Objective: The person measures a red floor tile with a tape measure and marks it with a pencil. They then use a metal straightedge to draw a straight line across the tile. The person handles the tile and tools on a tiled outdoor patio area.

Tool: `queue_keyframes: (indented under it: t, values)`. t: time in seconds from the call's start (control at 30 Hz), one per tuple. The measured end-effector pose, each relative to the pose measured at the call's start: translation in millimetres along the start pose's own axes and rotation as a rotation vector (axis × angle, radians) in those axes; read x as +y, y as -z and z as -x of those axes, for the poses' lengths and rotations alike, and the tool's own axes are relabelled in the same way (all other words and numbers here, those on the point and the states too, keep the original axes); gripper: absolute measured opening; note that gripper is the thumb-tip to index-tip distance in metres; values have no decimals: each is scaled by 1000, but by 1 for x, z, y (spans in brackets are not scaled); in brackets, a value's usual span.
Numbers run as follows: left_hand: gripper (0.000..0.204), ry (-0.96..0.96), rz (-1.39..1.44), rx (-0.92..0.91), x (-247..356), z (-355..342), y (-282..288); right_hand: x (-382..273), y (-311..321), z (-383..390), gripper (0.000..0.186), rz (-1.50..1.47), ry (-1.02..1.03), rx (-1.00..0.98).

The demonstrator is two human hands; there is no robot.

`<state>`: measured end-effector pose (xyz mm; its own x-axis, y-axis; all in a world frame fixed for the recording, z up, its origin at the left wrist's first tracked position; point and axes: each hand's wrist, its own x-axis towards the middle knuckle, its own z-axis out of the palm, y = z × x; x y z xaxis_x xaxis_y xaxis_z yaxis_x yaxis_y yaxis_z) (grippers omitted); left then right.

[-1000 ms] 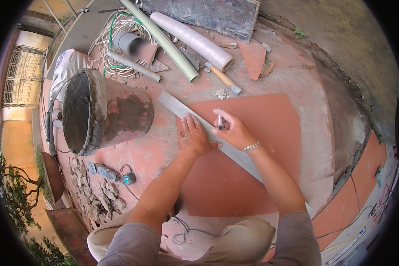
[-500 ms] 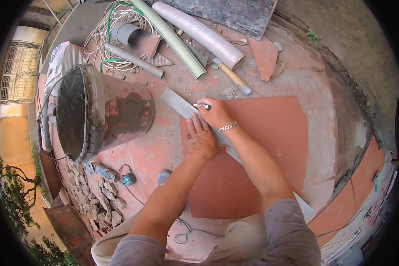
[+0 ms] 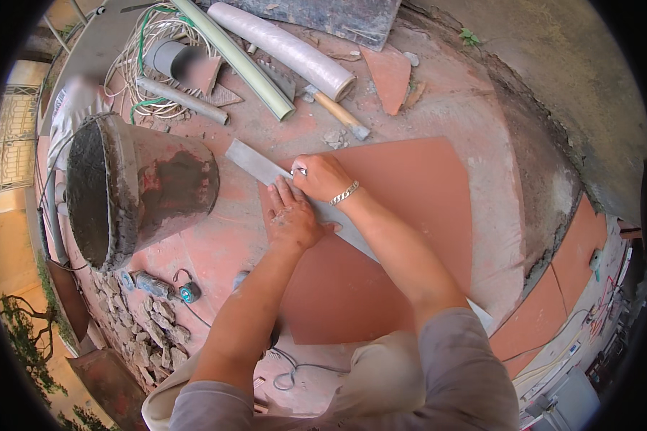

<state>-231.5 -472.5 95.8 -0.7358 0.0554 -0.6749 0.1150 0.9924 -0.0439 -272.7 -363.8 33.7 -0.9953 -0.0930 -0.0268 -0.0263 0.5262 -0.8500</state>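
A large reddish-brown tile lies flat before me, with a long grey straightedge placed slantwise across it. One end of the straightedge sticks out past the tile's far left edge. My left hand rests on the straightedge and tile, fingers stretched out and thumb spread. Just beyond it, my right hand pinches a slim white marker at the straightedge's edge. The marker's tip and any line under it are hidden by the fingers.
A mortar-smeared bucket lies on its side at left. Near it are a tape measure, a grey power tool and rubble. Beyond the tile lie a wooden-handled hammer, a plastic-wrapped roll and a green tube.
The whole scene has shifted left and slightly up as my head turned. My left hand stays on the straightedge; less of the marker shows from my right hand.
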Motion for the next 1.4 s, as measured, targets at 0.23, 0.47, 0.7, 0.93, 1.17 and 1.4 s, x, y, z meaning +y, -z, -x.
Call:
queue_keyframes:
  t: [0.23,0.47,0.7,0.93,1.17,1.4]
  values:
    - [144,31,-28,8,1,-1,-6,15,65,99,19,8,-90,-113]
    - [144,23,-43,53,3,-3,-13,36,135,236,17,-5,-245,-122]
    - [144,23,-52,89,5,-5,-18,43,189,346,16,100,-448,-91]
    - [146,26,-35,68,6,-4,-16,42,216,398,15,125,-571,-65]
    - [141,18,-120,29,4,4,-6,24,190,301,15,-80,-613,89]
    - [146,14,-8,-43,0,0,0,13,45,79,20,-213,-120,110]
